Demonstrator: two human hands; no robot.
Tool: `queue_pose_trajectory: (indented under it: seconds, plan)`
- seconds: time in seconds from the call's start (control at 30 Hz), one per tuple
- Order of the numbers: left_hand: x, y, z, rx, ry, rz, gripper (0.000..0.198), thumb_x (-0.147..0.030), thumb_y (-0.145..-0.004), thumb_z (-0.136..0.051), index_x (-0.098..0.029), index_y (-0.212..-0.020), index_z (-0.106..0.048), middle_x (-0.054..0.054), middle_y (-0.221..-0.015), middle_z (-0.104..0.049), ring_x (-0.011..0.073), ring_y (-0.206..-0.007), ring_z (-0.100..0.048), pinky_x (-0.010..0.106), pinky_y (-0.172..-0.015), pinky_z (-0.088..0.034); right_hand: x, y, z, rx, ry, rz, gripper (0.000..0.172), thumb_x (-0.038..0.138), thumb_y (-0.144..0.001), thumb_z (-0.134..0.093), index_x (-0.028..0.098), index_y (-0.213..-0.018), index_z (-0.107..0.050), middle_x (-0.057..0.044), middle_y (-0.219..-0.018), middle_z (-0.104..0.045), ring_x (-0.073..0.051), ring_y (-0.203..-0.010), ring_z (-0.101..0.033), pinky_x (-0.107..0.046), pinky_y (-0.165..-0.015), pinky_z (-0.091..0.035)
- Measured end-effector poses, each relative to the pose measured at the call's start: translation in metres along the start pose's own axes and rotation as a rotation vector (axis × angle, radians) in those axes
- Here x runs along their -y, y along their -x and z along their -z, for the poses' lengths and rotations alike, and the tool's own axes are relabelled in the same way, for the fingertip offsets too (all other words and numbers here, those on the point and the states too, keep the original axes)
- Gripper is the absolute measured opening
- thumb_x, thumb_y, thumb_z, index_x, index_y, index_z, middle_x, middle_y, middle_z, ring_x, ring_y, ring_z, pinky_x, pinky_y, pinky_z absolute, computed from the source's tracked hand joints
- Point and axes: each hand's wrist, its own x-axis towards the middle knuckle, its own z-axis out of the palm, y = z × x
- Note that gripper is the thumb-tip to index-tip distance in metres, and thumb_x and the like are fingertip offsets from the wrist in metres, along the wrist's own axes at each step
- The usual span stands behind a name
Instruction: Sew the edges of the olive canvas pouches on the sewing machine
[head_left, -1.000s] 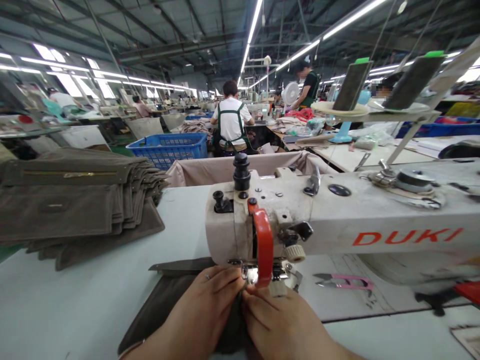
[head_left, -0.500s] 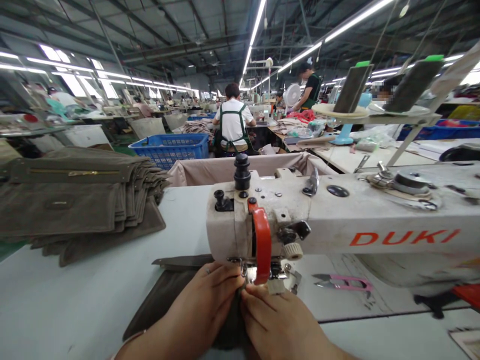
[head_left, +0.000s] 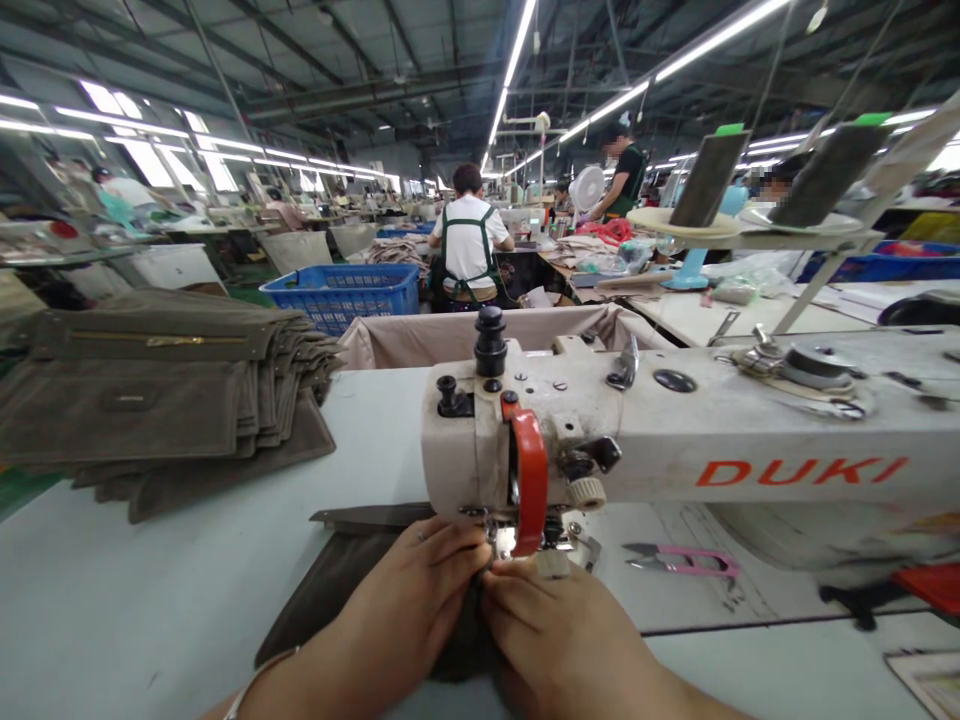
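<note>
Clock from needle area, 12 = away from wearer. Brown fabric piece is on the desk, front end under both hands at the needle area, body spreading out to 8 o'clock; a folded strip of it shows at 10.

Left hand at 8 o'clock, ring on a finger, pale band at wrist. Grip narrow: fingers bunched, tips on the brown piece. Right hand at 4 o'clock, fingers together, tips on the same piece, nearly meeting the left ones. Pinching or just pressing: can't tell on either, thumbs not clear.

Sewing machine, lettered DUKI: head right at the fingertips, arm running off to 2-3 o'clock. Red-orange curved guard sits just beyond the fingertips at 12-1. Needle itself not readable.

Pink-handled snips lying at 3 o'clock, well apart from the right hand, blades facing 9. Stack of brown pieces at 10, uneven edges, zipper across the top one. Blue basket at 11. Two dark thread cones at 1-2, on a stand. Co-worker in white top and green apron at 12, back turned.
</note>
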Motion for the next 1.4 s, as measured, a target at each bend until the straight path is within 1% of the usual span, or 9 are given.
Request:
queue_pose_trajectory:
  seconds: [0.1, 0.17, 0.23, 0.33, 0.47, 0.57, 0.77, 1.0, 1.4]
  plan:
    - [-0.007, 0.002, 0.012, 0.096, -0.037, 0.015, 0.041, -0.022, -0.088, -0.061, -0.016, -0.129, -0.059, 0.01, -0.132, -0.061, 0.0253, -0.122, -0.056, 0.043, -0.107, -0.047, -0.008, 0.002, 0.038, 0.156, -0.14, -0.046, 0.026, 0.018, -0.085, -0.061, 0.025, -0.109, -0.065, 0.001, -0.115, -0.069, -0.02, -0.111, -0.06, -0.037, -0.102, -0.043]
    - [-0.012, 0.006, 0.019, 0.171, -0.088, -0.019, 0.065, -0.037, -0.077, -0.076, -0.012, -0.134, -0.056, 0.015, -0.141, -0.053, 0.0318, -0.128, -0.051, 0.048, -0.108, -0.044, -0.014, 0.006, 0.064, 0.223, -0.179, -0.138, 0.042, 0.008, -0.077, -0.061, 0.03, -0.113, -0.063, 0.002, -0.12, -0.065, -0.02, -0.116, -0.056, -0.036, -0.1, -0.043]
    - [-0.018, 0.011, 0.022, 0.196, -0.141, -0.073, 0.064, -0.034, -0.075, -0.077, -0.011, -0.132, -0.058, 0.015, -0.142, -0.051, 0.0324, -0.13, -0.05, 0.047, -0.109, -0.043, -0.021, 0.012, 0.076, 0.245, -0.173, -0.249, 0.047, 0.002, -0.073, -0.061, 0.029, -0.111, -0.062, 0.0, -0.12, -0.063, -0.024, -0.114, -0.055, -0.04, -0.098, -0.044]
    - [-0.022, 0.016, 0.017, 0.177, -0.163, -0.107, 0.053, -0.009, -0.077, -0.058, -0.014, -0.129, -0.061, 0.01, -0.14, -0.054, 0.0236, -0.128, -0.054, 0.037, -0.109, -0.043, -0.032, 0.015, 0.06, 0.238, -0.211, -0.375, 0.031, 0.003, -0.076, -0.066, 0.024, -0.099, -0.062, -0.003, -0.11, -0.063, -0.024, -0.103, -0.058, -0.039, -0.09, -0.048]
    - [-0.019, 0.018, 0.006, 0.124, -0.129, -0.045, 0.051, -0.005, -0.074, -0.052, -0.012, -0.124, -0.063, 0.01, -0.134, -0.06, 0.0236, -0.123, -0.058, 0.038, -0.107, -0.047, -0.037, 0.013, 0.023, 0.081, -0.061, -0.537, 0.016, 0.022, -0.083, -0.072, 0.017, -0.093, -0.06, -0.006, -0.089, -0.064, -0.025, -0.078, -0.063, -0.037, -0.069, -0.052]
    - [-0.014, 0.02, 0.003, 0.021, -0.054, -0.024, 0.043, -0.006, -0.086, -0.047, -0.016, -0.126, -0.06, 0.006, -0.129, -0.064, 0.0192, -0.12, -0.06, 0.034, -0.106, -0.048, -0.028, 0.012, 0.02, -0.066, -0.05, -0.381, 0.005, 0.022, -0.089, -0.061, 0.018, -0.09, -0.061, -0.007, -0.088, -0.064, -0.024, -0.078, -0.062, -0.036, -0.066, -0.052]
    - [-0.01, 0.019, 0.003, -0.179, -0.052, -0.054, 0.042, -0.006, -0.093, -0.043, -0.019, -0.131, -0.052, 0.004, -0.127, -0.064, 0.013, -0.116, -0.061, 0.024, -0.103, -0.049, -0.005, 0.015, 0.022, -0.145, -0.266, 0.168, 0.018, 0.016, -0.097, -0.048, 0.016, -0.106, -0.065, -0.006, -0.096, -0.068, -0.018, -0.089, -0.062, -0.028, -0.077, -0.053]
    - [-0.02, 0.017, -0.012, 0.04, -0.275, -0.254, 0.042, -0.005, -0.089, -0.04, -0.007, -0.129, -0.054, 0.01, -0.131, -0.061, 0.021, -0.123, -0.055, 0.034, -0.11, -0.044, -0.002, 0.017, -0.003, -0.234, -0.185, 0.149, 0.023, 0.012, -0.093, -0.052, 0.018, -0.076, -0.065, 0.0, -0.073, -0.064, -0.016, -0.069, -0.06, -0.026, -0.06, -0.052]
    - [-0.004, 0.017, -0.02, 0.059, -0.333, -0.235, 0.042, -0.011, -0.093, -0.048, -0.008, -0.135, -0.049, 0.011, -0.141, -0.052, 0.0212, -0.132, -0.046, 0.035, -0.116, -0.036, -0.006, 0.016, 0.003, -0.124, -0.235, 0.144, 0.021, 0.018, -0.096, -0.05, 0.014, -0.111, -0.064, -0.006, -0.092, -0.069, -0.02, -0.094, -0.063, -0.031, -0.081, -0.055]
